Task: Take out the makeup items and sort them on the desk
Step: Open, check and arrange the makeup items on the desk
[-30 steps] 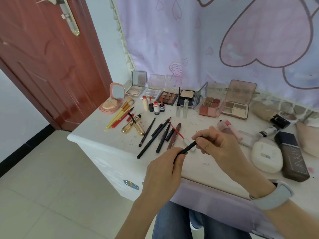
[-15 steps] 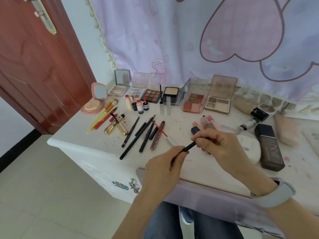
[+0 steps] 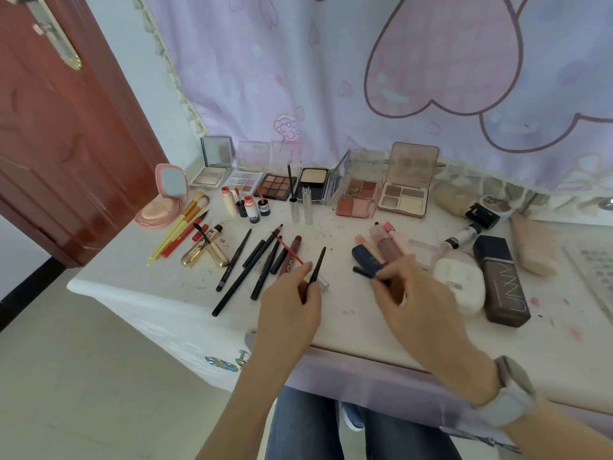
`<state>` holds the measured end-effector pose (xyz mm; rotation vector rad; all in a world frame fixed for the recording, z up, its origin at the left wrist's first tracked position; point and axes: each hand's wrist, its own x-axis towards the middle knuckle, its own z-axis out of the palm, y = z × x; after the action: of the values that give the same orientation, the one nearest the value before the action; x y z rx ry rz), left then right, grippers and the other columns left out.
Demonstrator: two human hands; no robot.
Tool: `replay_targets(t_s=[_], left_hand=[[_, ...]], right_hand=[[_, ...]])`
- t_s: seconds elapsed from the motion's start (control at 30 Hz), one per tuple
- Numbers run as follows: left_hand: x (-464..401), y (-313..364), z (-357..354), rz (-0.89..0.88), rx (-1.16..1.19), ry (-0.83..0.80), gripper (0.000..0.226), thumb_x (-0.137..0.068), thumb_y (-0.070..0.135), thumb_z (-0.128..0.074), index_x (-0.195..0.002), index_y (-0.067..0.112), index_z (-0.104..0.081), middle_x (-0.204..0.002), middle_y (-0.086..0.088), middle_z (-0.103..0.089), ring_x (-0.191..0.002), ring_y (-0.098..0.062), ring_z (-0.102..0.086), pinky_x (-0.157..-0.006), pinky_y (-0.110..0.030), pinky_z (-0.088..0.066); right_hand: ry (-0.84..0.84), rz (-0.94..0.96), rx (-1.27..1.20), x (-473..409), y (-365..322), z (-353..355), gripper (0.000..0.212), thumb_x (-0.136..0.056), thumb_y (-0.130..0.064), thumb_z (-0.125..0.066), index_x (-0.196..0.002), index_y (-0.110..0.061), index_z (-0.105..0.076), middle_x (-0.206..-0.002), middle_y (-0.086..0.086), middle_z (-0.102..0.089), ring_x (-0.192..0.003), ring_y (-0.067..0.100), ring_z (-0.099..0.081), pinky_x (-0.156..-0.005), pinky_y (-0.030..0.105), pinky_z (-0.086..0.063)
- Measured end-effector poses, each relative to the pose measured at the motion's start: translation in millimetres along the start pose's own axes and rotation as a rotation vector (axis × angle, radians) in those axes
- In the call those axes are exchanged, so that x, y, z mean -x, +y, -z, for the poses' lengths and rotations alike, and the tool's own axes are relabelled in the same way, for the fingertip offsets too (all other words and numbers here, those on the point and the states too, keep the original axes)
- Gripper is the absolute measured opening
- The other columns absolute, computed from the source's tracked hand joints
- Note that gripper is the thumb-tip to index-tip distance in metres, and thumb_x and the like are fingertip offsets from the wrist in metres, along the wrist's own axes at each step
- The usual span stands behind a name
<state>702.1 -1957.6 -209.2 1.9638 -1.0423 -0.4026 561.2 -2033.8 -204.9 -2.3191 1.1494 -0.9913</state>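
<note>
The left hand [image 3: 292, 307] pinches a thin black liner wand [image 3: 317, 265] between thumb and fingers, its tip slanting up and away above the white surface [image 3: 139, 263]. Well apart to the right, the right hand [image 3: 414, 300] curls its fingers round a dark cap [image 3: 363, 271], blurred. A row of dark pencils [image 3: 262, 260] lies just left of the left fingers.

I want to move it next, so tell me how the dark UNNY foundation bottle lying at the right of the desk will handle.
The UNNY foundation bottle lies flat on a broad side, so it should slide rather than roll. Its squared, thick body suggests it is stiff and probably fairly heavy for its size. The glossy surface may be slippery to grip.
</note>
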Motion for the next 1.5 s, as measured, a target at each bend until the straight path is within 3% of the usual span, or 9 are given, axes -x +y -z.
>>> replay_targets(t_s=[0.1,0.27,0.37,0.53,0.7,0.83,1.0,1.23,1.5], left_hand=[[-8.6,7.1,-5.9,-0.022,-0.087,0.070,0.027,-0.089,0.020,-0.055,-0.116,0.022,-0.057,-0.066,0.015,-0.054,-0.063,0.008,-0.051,-0.062,0.000,-0.037],[-27.9,19.5,-16.6,-0.080,-0.247,0.086,0.010,-0.088,0.025,-0.053,-0.091,0.019,-0.045,-0.080,0.002,-0.058,-0.073,-0.014,-0.054,-0.056,-0.018,-0.038],[-39.4,24.5,-24.9,-0.137,-0.418,0.100,0.012,-0.088,0.027,-0.050,-0.091,0.015,-0.046,-0.079,0.000,-0.054,-0.076,-0.018,-0.048,-0.063,-0.028,-0.038],[-48.7,20.9,-31.5,-0.202,-0.637,0.070,0.021,-0.091,0.034,-0.046,-0.098,0.014,-0.049,-0.083,-0.002,-0.057,-0.086,-0.021,-0.050,-0.073,-0.030,-0.029],[-36.8,12.3,-19.4,-0.293,-0.643,0.058,0.023,-0.088,0.032,-0.053,-0.105,0.018,-0.058,-0.098,0.001,-0.061,-0.099,-0.021,-0.049,-0.085,-0.032,-0.031],[-10.8,-1.5,-7.6,-0.484,-0.574,0.091,0.019,-0.075,0.015,-0.068,-0.093,0.015,-0.070,-0.089,0.000,-0.068,-0.092,-0.028,-0.060,-0.076,-0.043,-0.043],[7.1,-13.6,-3.1,-0.574,-0.550,0.107,0.021,-0.073,0.015,-0.063,-0.092,0.015,-0.072,-0.096,0.004,-0.070,-0.094,-0.025,-0.062,-0.076,-0.040,-0.043],[3.4,-14.5,-6.8,-0.628,-0.586,0.047,0.030,-0.083,0.028,-0.048,-0.100,0.017,-0.070,-0.108,0.006,-0.068,-0.109,-0.028,-0.057,-0.085,-0.038,-0.031],[7.5,-19.7,-9.7,-0.630,-0.606,-0.017,0.031,-0.082,0.030,-0.046,-0.094,0.017,-0.071,-0.109,0.006,-0.068,-0.100,-0.017,-0.062,-0.083,-0.037,-0.030]], right_hand=[[-0.010,0.220,0.223,10.3,5.0,-11.7,0.021,-0.065,-0.016,-0.081,-0.069,-0.015,-0.060,-0.057,-0.006,-0.057,-0.048,0.014,-0.053,-0.042,0.020,-0.039],[-0.031,0.311,0.316,13.9,12.3,-20.2,0.020,-0.061,-0.018,-0.082,-0.067,-0.015,-0.064,-0.061,-0.003,-0.060,-0.056,0.019,-0.058,-0.049,0.022,-0.045],[-0.027,0.326,0.285,15.2,13.9,-23.6,0.016,-0.064,-0.016,-0.081,-0.068,-0.014,-0.066,-0.062,-0.001,-0.061,-0.057,0.019,-0.058,-0.050,0.025,-0.048],[-0.008,0.344,0.274,16.1,19.5,-23.8,0.008,-0.070,-0.016,-0.076,-0.073,-0.014,-0.069,-0.065,-0.001,-0.060,-0.058,0.019,-0.057,-0.052,0.026,-0.046],[-0.002,0.363,0.271,16.4,23.3,-22.1,0.009,-0.079,-0.018,-0.065,-0.079,-0.011,-0.070,-0.076,0.002,-0.062,-0.064,0.022,-0.058,-0.054,0.028,-0.050],[-0.044,0.409,0.280,17.6,19.2,-23.0,0.032,-0.084,-0.026,-0.044,-0.090,-0.010,-0.071,-0.082,0.002,-0.066,-0.069,0.021,-0.060,-0.066,0.030,-0.053],[-0.139,0.448,0.282,16.2,15.0,-25.4,0.035,-0.086,-0.024,-0.041,-0.099,-0.009,-0.070,-0.091,0.002,-0.069,-0.072,0.021,-0.060,-0.062,0.035,-0.052],[0.069,0.377,0.259,-4.0,25.3,-13.1,0.016,-0.079,-0.012,-0.064,-0.094,-0.006,-0.069,-0.087,0.009,-0.065,-0.074,0.028,-0.060,-0.064,0.036,-0.052],[-0.040,0.314,0.445,-19.1,24.9,-23.8,0.038,-0.068,-0.021,-0.077,-0.101,-0.007,-0.065,-0.089,0.015,-0.062,-0.079,0.035,-0.059,-0.062,0.039,-0.048]])
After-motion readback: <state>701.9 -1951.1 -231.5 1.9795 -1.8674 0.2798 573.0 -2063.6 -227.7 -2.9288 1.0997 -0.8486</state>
